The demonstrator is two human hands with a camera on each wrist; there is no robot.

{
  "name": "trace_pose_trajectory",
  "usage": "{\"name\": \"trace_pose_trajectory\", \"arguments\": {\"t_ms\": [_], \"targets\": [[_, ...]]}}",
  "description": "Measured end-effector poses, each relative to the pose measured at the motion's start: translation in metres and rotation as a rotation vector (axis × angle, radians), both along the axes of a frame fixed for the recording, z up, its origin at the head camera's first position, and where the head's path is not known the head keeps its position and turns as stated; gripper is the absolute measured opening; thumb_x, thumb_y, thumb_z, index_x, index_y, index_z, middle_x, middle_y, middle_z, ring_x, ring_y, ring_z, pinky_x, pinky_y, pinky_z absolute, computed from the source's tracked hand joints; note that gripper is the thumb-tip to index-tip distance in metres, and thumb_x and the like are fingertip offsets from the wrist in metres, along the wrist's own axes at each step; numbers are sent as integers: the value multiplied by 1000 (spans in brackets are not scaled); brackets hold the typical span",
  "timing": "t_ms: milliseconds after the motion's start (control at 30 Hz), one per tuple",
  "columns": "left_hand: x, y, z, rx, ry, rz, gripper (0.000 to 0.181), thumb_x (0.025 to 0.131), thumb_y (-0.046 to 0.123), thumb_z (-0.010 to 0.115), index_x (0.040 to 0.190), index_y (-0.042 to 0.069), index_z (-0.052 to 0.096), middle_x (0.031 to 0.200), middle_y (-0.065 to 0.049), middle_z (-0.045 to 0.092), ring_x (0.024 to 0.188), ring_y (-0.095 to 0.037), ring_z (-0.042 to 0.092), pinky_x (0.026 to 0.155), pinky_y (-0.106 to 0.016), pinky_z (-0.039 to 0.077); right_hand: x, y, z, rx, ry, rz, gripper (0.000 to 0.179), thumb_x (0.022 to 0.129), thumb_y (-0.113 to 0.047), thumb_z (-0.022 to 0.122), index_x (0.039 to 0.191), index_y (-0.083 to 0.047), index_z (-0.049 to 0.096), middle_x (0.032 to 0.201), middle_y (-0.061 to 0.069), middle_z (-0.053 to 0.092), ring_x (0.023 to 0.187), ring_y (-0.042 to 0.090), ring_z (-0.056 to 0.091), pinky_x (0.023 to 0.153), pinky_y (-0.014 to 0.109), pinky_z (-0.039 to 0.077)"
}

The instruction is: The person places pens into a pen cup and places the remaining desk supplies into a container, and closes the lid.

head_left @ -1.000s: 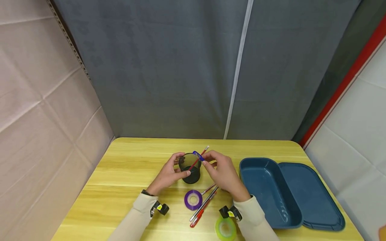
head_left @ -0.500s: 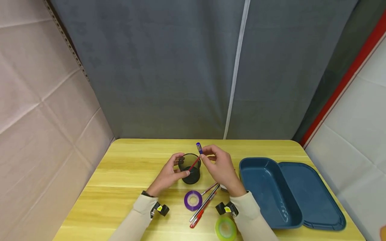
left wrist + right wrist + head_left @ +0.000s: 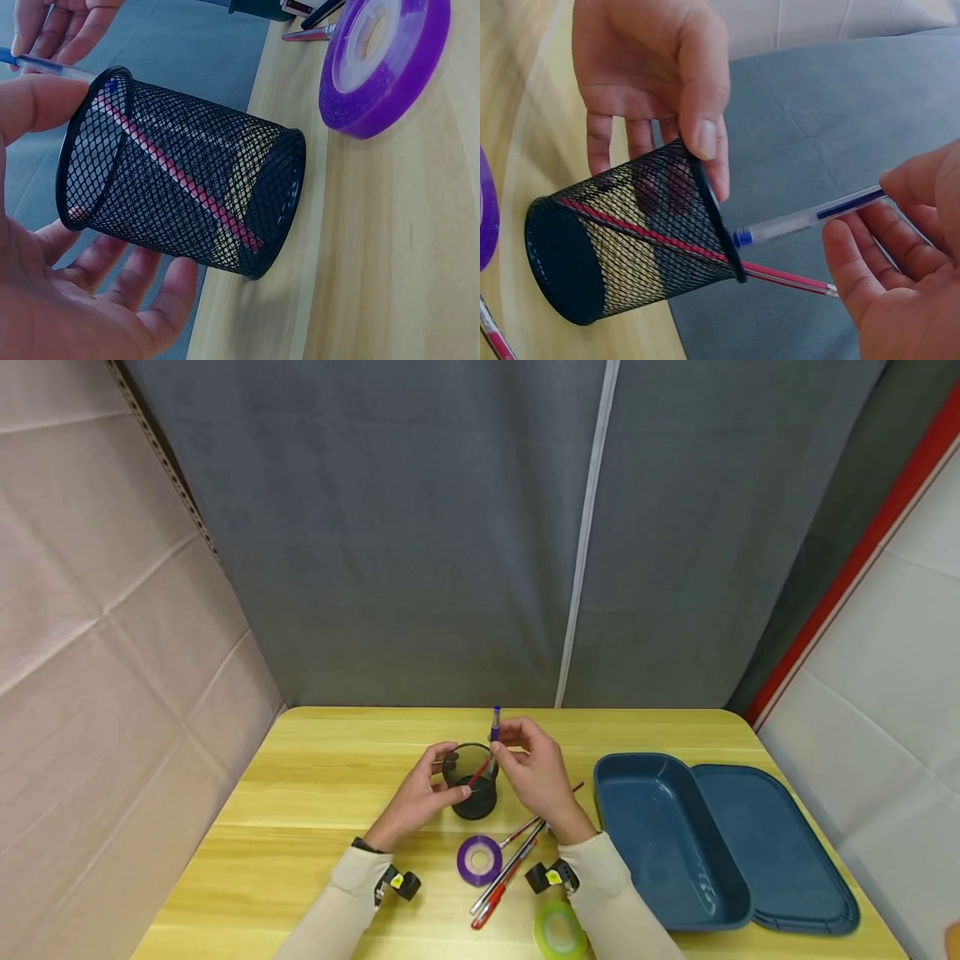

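My left hand point(image 3: 416, 797) holds a black mesh pen cup point(image 3: 474, 803), its thumb at the rim and its fingers round the far side. Inside the cup leans a red pencil point(image 3: 787, 276), whose end sticks out past the rim. Thumb and fingers of my right hand point(image 3: 536, 772) pinch a clear pen with blue ends point(image 3: 787, 225). In the head view this pen stands nearly upright over the cup's right side. Its lower blue tip is right at the cup's mouth in the right wrist view.
Nearer the body lie a purple tape roll point(image 3: 462, 862), a thin brush point(image 3: 517, 832), silver pens point(image 3: 504, 875) and a red pen point(image 3: 489, 910). A green tape roll point(image 3: 542, 935) is by the right sleeve. On the right, a blue box point(image 3: 675, 843) stands beside its lid point(image 3: 783, 852).
The right hand has turned the blue pen from slanted across the cup's rim to nearly upright and brought its lower end to the cup's mouth. The left hand and cup stay about where they were.
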State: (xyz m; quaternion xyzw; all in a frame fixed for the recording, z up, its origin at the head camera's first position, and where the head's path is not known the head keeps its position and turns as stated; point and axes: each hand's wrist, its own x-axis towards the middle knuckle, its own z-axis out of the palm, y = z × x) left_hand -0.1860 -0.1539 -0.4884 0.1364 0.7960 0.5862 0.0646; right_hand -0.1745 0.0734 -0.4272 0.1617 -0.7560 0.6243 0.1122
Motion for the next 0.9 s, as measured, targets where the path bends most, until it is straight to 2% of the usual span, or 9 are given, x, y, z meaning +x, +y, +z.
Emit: {"name": "trace_pose_trajectory", "arguments": {"t_ms": [100,333,600,900], "targets": [[-1,0,-2,3,-3,0,82,93,21,82,161,12,38,160,-17,46,146,-36,46,114,-59,45,-1,-3,-3,-13,-12,-2,24,101,-7,71,124,-6,65,114,14,72,107,30,73,88,27,63],[0,1,-4,-8,-19,15,78,93,24,83,159,22,42,160,-14,47,141,-39,50,110,-53,49,-3,-6,-14,-34,-67,-45,24,99,-6,72,122,-6,63,112,15,72,107,29,72,85,27,63],[1,5,3,-3,-7,11,81,92,20,82,160,12,39,160,-19,46,143,-34,48,111,-53,47,-2,-6,-24,-33,-122,-47,26,99,-4,72,123,-7,61,113,15,71,107,28,72,84,25,62],[1,6,2,-3,-10,16,81,92,22,82,160,13,40,160,-20,45,142,-36,49,113,-55,48,-2,-5,-32,-10,-134,-59,22,99,-4,73,118,-6,63,113,14,71,106,26,73,87,28,62]]}}
